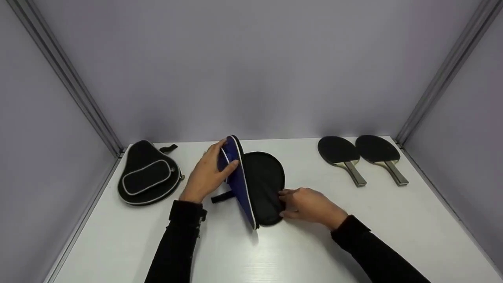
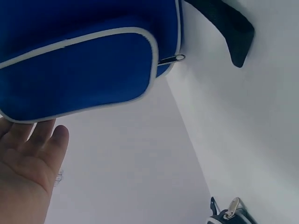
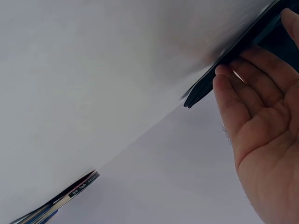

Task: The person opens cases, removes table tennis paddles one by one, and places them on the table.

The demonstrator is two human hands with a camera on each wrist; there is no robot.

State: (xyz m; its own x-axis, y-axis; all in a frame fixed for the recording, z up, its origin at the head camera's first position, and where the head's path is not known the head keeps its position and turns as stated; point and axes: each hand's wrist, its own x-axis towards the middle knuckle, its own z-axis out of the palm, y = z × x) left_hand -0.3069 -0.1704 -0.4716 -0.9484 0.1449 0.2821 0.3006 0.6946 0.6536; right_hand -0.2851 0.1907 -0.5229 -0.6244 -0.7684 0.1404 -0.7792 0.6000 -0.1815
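A blue paddle case [image 1: 241,184] with white piping stands spread, its blue outer side tilted up and its black inner half [image 1: 267,192] lying on the table. My left hand [image 1: 208,171] grips the raised blue side, thumb over its face. In the left wrist view the fingers of that hand [image 2: 28,163] lie at the edge of the zipped pocket [image 2: 79,77]. My right hand [image 1: 308,204] touches the right rim of the black half, fingertips and thumb spread along it. In the right wrist view this hand [image 3: 266,112] has gently bent fingers against the dark rim [image 3: 205,86].
A black paddle case [image 1: 145,177] with a pocket lies at the left. Two table tennis paddles [image 1: 338,151] [image 1: 378,151] with black faces lie side by side at the back right. Grey walls [image 1: 251,70] enclose the white table [image 1: 251,263] at the back and sides.
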